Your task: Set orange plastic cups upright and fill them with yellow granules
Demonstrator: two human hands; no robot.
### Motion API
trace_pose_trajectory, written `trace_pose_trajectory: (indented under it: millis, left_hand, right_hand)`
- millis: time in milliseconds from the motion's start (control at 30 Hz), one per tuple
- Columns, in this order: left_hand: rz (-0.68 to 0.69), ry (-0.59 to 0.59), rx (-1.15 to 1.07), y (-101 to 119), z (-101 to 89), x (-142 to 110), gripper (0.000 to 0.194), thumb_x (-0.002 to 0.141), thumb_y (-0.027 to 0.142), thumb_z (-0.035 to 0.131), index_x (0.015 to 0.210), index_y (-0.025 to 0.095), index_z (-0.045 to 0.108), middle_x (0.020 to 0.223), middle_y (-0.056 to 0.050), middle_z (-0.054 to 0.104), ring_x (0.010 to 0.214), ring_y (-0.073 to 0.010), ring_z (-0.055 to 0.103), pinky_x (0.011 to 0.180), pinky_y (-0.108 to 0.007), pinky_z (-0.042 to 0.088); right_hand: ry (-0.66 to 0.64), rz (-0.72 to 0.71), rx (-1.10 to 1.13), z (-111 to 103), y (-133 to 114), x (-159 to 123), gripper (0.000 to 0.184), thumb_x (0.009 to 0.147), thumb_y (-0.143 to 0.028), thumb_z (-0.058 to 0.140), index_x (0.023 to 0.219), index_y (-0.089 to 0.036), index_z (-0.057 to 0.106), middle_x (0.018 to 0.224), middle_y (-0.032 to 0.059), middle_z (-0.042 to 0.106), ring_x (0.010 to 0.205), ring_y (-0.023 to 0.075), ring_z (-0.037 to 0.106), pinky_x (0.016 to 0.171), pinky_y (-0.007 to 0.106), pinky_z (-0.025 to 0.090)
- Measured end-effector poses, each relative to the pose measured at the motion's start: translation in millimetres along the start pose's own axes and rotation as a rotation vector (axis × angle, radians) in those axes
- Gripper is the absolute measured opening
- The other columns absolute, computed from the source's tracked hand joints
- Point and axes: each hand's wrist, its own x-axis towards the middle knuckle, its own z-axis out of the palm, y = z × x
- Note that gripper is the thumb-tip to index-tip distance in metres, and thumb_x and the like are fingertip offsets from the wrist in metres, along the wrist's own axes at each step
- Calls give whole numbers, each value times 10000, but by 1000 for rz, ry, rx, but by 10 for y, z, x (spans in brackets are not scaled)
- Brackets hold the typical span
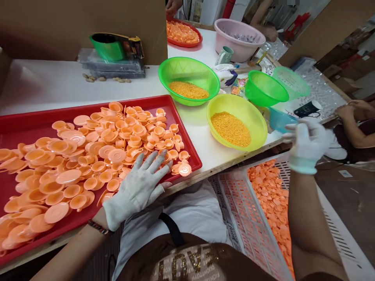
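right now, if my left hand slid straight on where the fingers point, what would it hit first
Likely the small orange cups just past the fingertips, then the red tray's rim. The left hand's height is hard to judge, so it might pass above them.

It was a workshop: orange toy cups and saucers (117, 155) crowded a red tray (17, 124) and crate (244, 207).

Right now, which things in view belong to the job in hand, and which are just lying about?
Likely job:
- orange cups under left hand
- red tray
- crate

Probably lying about:
- green mug
- dark mug

Unclear: yellow bowl.
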Motion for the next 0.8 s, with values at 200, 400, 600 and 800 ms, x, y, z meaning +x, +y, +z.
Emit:
trace_pose_trajectory:
  millis: [200,400,600,800]
  left_hand:
    - [36,33,-40,-286,-46,-289,422,1038,399,489,1346,176,672,1575,-210,522,1475,-413,489,1195,-621,440]
    - [-36,223,-110,-64,-108,-381,385,989,284,604,1341,129,617,1492,-242,569,1360,-396,570,1112,-601,502]
    - [-201,214,-176,297,-21,191,151,979,219,604,1092,169,691,1073,-88,743,911,-261,684,800,-426,567]
    - [-217,116,-85,208,32,301,115,952,159,595,914,202,694,885,-59,703,801,-263,632,715,-423,480]
  right_hand:
    - [-984,-694,109,742,-1009,-1692,272,992,-296,662,1238,-228,756,1403,145,692,1255,284,678,1005,453,590]
    - [-1005,-615,64,1191,-945,-2031,291,1074,-273,542,1304,-185,697,1221,140,760,1081,250,706,969,410,562]
    - [-1059,-233,-43,1203,-981,-1723,197,978,-287,685,1153,-203,718,1052,73,762,955,228,694,890,355,534]
    - [-1222,-385,-252,1398,-1094,-1691,218,1018,-249,629,864,-209,778,925,63,653,902,208,596,822,331,443]
